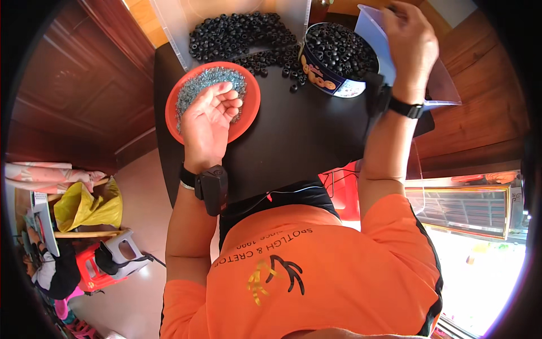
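My left hand [209,116] is over an orange-red bowl [252,110] of small shiny silver-blue metal pieces [189,93]. Its palm faces up with the fingers curled inward; whatever they hold is too small to make out. Raised at the upper right, my right hand [413,42] is over a translucent plastic bin [443,85], fingers bent together. Something dark shows at its fingertips, its kind unclear. Between the hands stands a round tin [327,85] full of small black ring-like pieces [341,48].
More black pieces [243,34] are heaped in a clear plastic box [169,34] behind the bowl, some spilling onto the dark table [282,135]. A thin cable [288,192] crosses my lap. Stools [99,268] and a yellow bag [87,206] stand at the left, near another person [53,271].
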`<action>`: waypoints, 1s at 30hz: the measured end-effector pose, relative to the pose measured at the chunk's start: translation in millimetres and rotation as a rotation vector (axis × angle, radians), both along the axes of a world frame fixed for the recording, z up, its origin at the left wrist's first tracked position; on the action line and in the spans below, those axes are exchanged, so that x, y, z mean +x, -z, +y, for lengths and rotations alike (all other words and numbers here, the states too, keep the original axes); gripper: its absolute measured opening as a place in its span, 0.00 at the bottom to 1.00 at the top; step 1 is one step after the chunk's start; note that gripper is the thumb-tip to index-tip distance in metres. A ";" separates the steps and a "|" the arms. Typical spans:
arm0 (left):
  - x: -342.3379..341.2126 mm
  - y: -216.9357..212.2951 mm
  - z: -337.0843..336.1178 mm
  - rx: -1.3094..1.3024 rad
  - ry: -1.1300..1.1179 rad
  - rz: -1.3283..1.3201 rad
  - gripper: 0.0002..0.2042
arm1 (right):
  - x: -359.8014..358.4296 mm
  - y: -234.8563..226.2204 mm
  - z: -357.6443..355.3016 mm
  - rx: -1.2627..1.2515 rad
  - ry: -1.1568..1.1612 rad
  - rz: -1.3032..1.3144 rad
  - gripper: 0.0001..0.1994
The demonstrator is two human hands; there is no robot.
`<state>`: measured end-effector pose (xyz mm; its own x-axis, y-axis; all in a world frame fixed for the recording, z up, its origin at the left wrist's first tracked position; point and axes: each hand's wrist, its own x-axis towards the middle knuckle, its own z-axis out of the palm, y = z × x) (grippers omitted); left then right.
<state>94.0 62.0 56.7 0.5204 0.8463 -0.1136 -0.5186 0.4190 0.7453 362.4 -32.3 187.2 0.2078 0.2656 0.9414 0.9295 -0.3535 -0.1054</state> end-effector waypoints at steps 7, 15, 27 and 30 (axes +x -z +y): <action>1.6 4.6 1.9 0.030 0.009 0.002 0.10 | -5.9 9.3 10.6 -0.089 -0.322 0.201 0.06; -0.2 6.1 3.7 0.042 0.010 0.025 0.12 | -27.3 105.5 95.5 -0.937 -0.655 0.200 0.11; -1.0 5.0 1.0 0.016 0.021 0.013 0.11 | -44.9 126.4 97.6 -0.742 -0.915 0.250 0.08; 0.7 2.7 -1.4 0.027 0.020 0.039 0.11 | -62.6 111.2 84.5 -0.664 -1.160 0.430 0.11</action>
<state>94.7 60.6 54.0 0.5331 0.8386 -0.1118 -0.4805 0.4088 0.7759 299.8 52.2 76.0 -0.1977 0.8468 0.4938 0.6604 0.4874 -0.5712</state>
